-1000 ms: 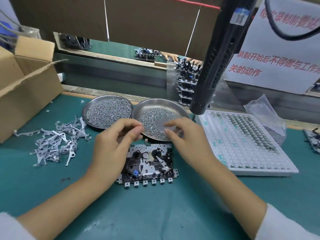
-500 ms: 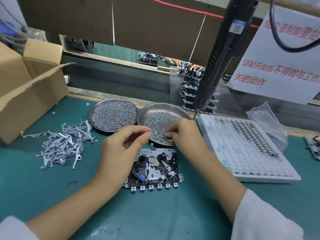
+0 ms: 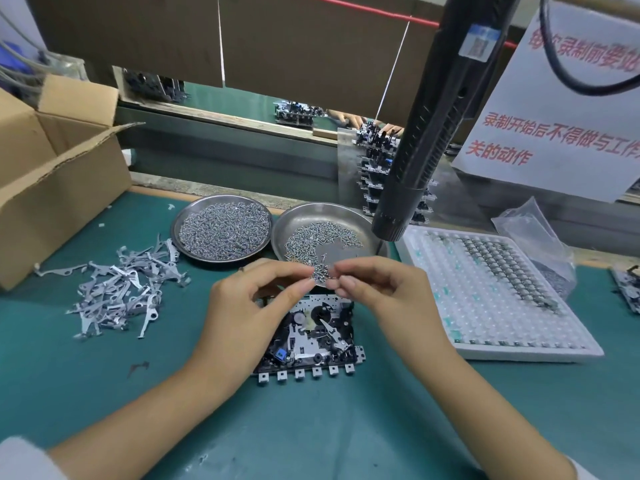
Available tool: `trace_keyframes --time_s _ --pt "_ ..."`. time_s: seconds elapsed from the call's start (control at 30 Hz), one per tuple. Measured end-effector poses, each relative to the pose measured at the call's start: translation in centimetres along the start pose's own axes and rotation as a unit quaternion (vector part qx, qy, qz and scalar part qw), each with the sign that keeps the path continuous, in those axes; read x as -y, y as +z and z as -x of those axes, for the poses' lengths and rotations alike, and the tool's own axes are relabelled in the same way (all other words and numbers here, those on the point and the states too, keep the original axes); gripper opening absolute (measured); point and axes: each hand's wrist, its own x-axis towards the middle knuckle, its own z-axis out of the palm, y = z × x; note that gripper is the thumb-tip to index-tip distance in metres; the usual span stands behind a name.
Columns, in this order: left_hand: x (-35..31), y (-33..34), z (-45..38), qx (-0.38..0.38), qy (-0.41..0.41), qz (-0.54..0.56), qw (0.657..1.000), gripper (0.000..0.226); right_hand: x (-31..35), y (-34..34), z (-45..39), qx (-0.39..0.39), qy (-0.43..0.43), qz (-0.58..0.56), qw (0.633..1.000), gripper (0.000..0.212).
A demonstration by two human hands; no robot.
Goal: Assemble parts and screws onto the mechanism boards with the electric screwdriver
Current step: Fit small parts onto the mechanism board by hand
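We see a green bench mat (image 3: 346, 427) running to a worn wooden edge (image 3: 207, 188). Behind it sits a grey metal rail (image 3: 225, 157), then a second green surface (image 3: 239, 98) under hanging brown cardboard panels (image 3: 294, 39). A red cord (image 3: 374, 10) crosses the panels. A white sign (image 3: 554, 109) with red characters hangs on the right. The light is even and soft.
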Motion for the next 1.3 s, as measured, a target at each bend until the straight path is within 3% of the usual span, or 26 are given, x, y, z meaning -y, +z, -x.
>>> trace_keyframes --time_s 0.37,0.53,1.07,1.3 --pt "-0.6 0.7 0.9 0.035 0.053 -0.018 0.998 0.021 -0.1 0.4 2.6 -0.022 0.071 -0.163 0.984 0.012" --pt "-0.6 0.8 0.9 0.029 0.058 0.003 0.998 0.024 -0.4 0.5 2.7 -0.016 0.106 -0.227 0.968 0.021" --pt "-0.6 0.8 1.0 0.024 0.071 -0.020 0.997 0.024 -0.3 0.8 3.0 -0.039 0.094 -0.207 0.973 0.013" --pt "-0.8 0.7 1.1 0.080 0.087 -0.001 0.993 0.022 -0.2 -0.4 2.2 0.082 0.201 -0.278 0.936 0.024"
